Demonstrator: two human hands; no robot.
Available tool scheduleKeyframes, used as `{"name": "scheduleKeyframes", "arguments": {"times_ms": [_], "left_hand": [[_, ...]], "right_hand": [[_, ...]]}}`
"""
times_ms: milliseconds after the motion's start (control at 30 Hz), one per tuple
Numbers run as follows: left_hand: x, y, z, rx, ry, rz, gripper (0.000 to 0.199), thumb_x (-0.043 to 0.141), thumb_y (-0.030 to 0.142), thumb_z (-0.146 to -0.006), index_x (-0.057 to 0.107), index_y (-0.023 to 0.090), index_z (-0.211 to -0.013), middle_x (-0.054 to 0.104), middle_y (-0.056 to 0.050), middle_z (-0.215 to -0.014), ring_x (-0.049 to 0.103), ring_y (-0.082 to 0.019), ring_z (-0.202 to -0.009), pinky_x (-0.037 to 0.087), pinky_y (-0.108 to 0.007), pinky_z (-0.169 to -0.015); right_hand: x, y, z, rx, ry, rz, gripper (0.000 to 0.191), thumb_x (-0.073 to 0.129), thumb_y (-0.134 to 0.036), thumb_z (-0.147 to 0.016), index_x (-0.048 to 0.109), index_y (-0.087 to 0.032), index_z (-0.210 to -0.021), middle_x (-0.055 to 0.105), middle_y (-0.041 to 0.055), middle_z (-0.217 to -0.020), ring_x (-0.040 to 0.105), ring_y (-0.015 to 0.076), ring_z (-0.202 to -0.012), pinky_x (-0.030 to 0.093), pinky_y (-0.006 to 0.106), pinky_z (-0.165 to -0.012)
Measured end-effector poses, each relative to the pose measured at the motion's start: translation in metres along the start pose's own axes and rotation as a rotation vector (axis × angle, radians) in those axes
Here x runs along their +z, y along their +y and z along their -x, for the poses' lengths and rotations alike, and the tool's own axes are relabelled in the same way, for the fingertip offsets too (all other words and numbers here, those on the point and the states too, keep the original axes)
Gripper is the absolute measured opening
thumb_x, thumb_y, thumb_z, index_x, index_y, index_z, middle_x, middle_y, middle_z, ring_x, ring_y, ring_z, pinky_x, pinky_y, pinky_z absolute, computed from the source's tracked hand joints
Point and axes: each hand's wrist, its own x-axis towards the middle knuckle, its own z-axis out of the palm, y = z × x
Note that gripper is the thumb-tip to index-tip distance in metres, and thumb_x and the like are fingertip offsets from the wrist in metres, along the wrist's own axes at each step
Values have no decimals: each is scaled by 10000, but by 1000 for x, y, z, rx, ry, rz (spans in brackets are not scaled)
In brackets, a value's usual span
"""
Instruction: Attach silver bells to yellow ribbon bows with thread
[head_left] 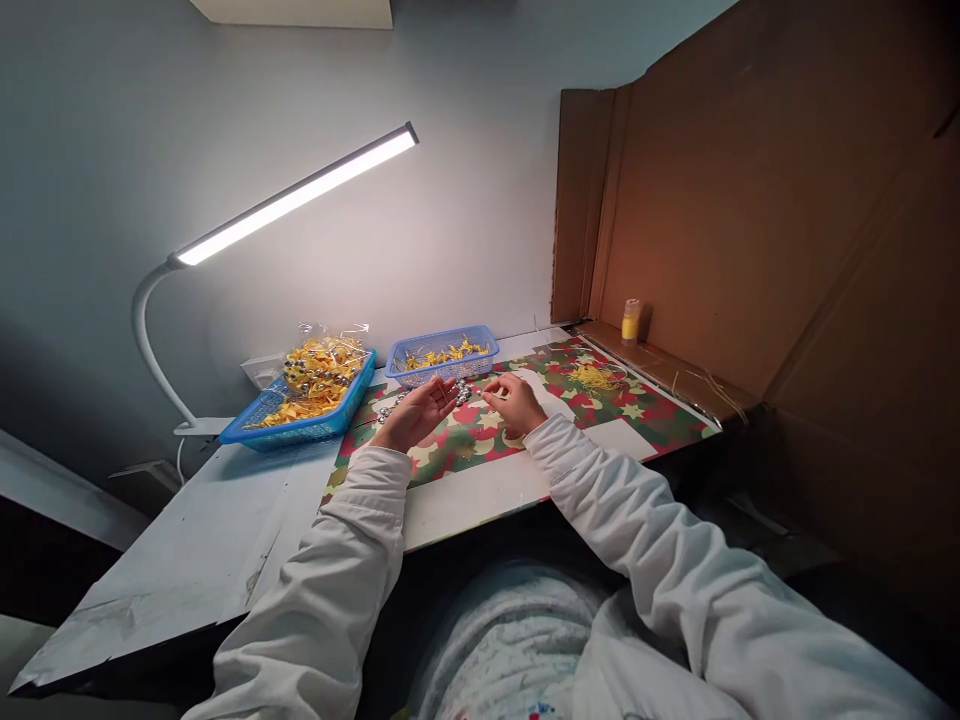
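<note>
My left hand (420, 412) is turned palm up over the patterned mat, with its fingers partly curled around a strand of small silver bell-like beads (463, 392). The beads bunch at its fingertips, and more silver beads (385, 412) show on the other side, by the wrist. To the right, my right hand (514, 403) is closed in a pinch, thumb against forefinger, a short gap from the bunch. A tiny light piece shows at that pinch, too small to name. Both hands are above the red, green and cream camouflage mat (457, 455).
A blue basket (352, 415) heaped with yellow ribbon-like pieces and silver beads stands left. Behind the hands is a shallower blue basket (480, 340) with yellow pieces. Yellow strings (595, 377) lie right, near a yellow bottle (630, 322). A lit lamp (300, 195) and cardboard walls (720, 200) flank the table.
</note>
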Motion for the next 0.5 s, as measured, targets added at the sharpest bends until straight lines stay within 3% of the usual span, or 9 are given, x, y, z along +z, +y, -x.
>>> {"name": "scheduleKeyframes", "arguments": {"times_ms": [233, 367, 500], "left_hand": [[0, -5, 3, -101, -58, 38, 233, 461, 187, -933, 602, 146, -752, 684, -93, -1063, 667, -161, -938, 537, -287, -818], [-1, -9, 3, -182, -89, -16, 215, 465, 188, -931, 610, 132, -782, 691, -109, -1017, 677, -139, -834, 548, -251, -757], [1, -15, 4, -266, -160, -126, 113, 532, 139, -889, 639, 103, -885, 687, -108, -945, 632, -91, -653, 526, -192, -618]], "right_hand": [[0, -3, 1, -30, 14, -43, 81, 621, -223, -764, 660, -157, -737, 624, 40, -776, 536, 144, -716, 435, 276, -674], [0, -3, 1, -97, -7, -116, 172, 594, -252, -794, 697, -173, -905, 628, 37, -830, 545, 146, -763, 441, 275, -702], [3, -1, 0, -142, -119, -215, 269, 579, -272, -808, 688, -197, -1043, 644, 40, -917, 558, 147, -830, 449, 267, -721]]}}
